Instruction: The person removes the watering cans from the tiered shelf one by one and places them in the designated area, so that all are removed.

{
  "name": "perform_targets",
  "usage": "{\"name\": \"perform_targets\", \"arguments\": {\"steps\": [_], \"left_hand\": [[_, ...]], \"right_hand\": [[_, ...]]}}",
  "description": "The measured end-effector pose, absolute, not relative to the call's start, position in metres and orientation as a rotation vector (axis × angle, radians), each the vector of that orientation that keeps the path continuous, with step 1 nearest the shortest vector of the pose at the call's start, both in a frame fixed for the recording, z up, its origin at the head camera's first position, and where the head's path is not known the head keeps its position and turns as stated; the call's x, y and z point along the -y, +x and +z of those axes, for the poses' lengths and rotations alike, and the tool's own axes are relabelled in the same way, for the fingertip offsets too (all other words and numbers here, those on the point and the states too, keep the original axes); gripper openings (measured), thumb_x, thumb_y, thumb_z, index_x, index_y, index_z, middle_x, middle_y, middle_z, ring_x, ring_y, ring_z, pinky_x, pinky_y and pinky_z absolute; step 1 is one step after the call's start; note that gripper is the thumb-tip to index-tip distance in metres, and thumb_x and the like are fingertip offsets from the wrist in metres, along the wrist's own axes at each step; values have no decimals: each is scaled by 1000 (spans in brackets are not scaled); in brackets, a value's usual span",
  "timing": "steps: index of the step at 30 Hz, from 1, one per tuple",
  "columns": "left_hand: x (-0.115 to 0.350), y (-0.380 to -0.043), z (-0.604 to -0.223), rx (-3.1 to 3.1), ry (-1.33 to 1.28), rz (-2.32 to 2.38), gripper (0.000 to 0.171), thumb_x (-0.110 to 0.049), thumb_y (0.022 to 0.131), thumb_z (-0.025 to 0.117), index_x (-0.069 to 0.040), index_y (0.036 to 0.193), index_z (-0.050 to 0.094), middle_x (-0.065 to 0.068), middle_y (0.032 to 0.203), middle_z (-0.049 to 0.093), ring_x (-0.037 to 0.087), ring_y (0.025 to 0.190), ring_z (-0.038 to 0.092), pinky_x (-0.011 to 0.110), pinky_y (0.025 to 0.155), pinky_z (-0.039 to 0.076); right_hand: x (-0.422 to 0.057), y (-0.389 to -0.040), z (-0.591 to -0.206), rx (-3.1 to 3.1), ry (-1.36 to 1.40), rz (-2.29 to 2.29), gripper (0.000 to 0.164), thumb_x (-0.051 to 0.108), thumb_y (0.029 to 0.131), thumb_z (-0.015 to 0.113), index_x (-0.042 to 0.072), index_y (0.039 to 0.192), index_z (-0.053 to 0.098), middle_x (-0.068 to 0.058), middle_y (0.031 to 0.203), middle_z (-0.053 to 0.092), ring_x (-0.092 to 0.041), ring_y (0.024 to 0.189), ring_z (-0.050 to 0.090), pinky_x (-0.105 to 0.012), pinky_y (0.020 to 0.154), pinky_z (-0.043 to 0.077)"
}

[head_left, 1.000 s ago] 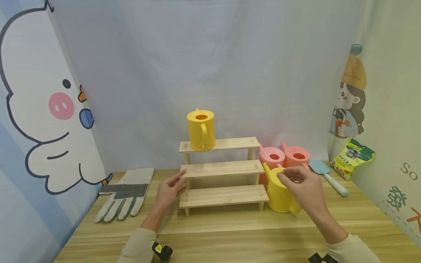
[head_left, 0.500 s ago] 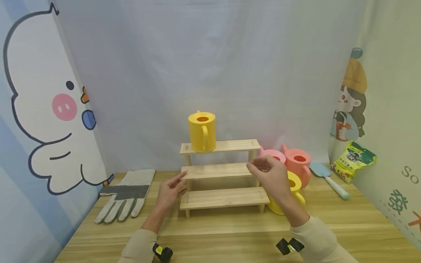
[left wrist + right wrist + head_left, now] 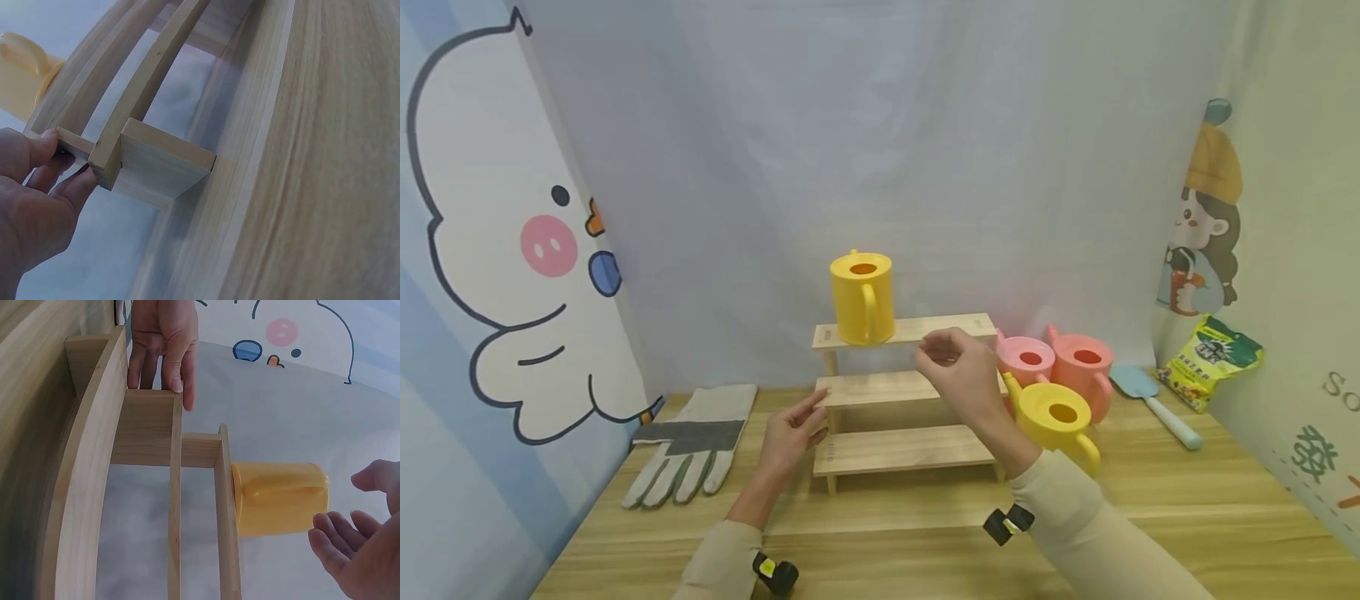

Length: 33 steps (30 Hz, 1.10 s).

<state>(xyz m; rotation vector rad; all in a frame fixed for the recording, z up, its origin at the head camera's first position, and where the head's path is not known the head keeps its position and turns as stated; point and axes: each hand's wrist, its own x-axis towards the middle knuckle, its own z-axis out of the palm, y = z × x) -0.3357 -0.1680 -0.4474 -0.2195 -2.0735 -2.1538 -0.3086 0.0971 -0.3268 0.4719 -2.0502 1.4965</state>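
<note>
A three-step wooden plant stand (image 3: 887, 450) stands on the table in the head view. My left hand (image 3: 788, 437) holds its left end at the middle step; the left wrist view shows the thumb (image 3: 44, 145) and fingers pinching the board there. On the top step, toward the left, a yellow watering can (image 3: 852, 310) sits upright with its handle facing me. My right hand (image 3: 966, 379) hovers before the right half of the stand, fingers loosely bent, nothing held. In the right wrist view its thumb and fingers are spread apart close to the upper yellow can (image 3: 281, 515).
Right of the stand are another yellow watering can (image 3: 1045, 417), partly behind my right forearm, a pink one (image 3: 1018, 350) and a coral one (image 3: 1078, 375). Farther right lie a light-blue trowel (image 3: 1165, 417) and a green-yellow packet (image 3: 1210, 358). Work gloves (image 3: 700, 442) lie left.
My right hand has moved left from over the lower yellow watering can to in front of the stand's upper steps. The left hand stays on the stand, and the watering cans keep their places.
</note>
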Motion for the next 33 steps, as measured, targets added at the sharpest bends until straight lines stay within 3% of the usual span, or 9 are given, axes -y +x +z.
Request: {"name": "perform_targets", "arguments": {"steps": [7, 13, 19, 24, 33], "left_hand": [[166, -337, -447, 2065, -211, -2157, 39, -5, 100, 62, -1, 138, 59, 9, 101, 62, 11, 94, 60, 36, 93, 56], [165, -335, -443, 2076, -199, -2145, 40, -7, 99, 63, -2, 139, 58, 14, 107, 63, 14, 98, 60, 35, 94, 56], [165, -335, -443, 2075, -200, -2146, 39, -7, 99, 63, -3, 138, 59, 11, 103, 63, 11, 94, 60, 35, 93, 56], [165, -336, -445, 2081, -200, -2132, 39, -7, 99, 63, -3, 138, 60, 8, 101, 62, 11, 95, 60, 34, 93, 57], [166, -336, -444, 2070, -210, -2137, 38, -6, 100, 62, -2, 138, 59, 10, 104, 61, 10, 95, 59, 35, 93, 56]], "right_hand": [[-78, -330, -319, 1992, 450, 1501, 20, 12, 85, 78, -3, 97, 71, -11, 93, 74, -23, 86, 71, -32, 79, 62], [-68, -349, -317, 1995, 428, 1486, 26, 15, 86, 78, -5, 102, 70, -15, 96, 73, -26, 87, 70, -36, 79, 62], [-52, -364, -311, 2003, 429, 1508, 35, 15, 86, 80, -7, 110, 66, -19, 102, 71, -29, 92, 69, -35, 81, 61], [-36, -369, -304, 2042, 435, 1493, 44, 17, 86, 81, -8, 117, 63, -18, 104, 70, -30, 94, 69, -34, 79, 61], [-20, -374, -297, 2073, 372, 1477, 44, 20, 87, 81, -6, 117, 61, -19, 101, 71, -28, 89, 70, -33, 72, 63]]}}
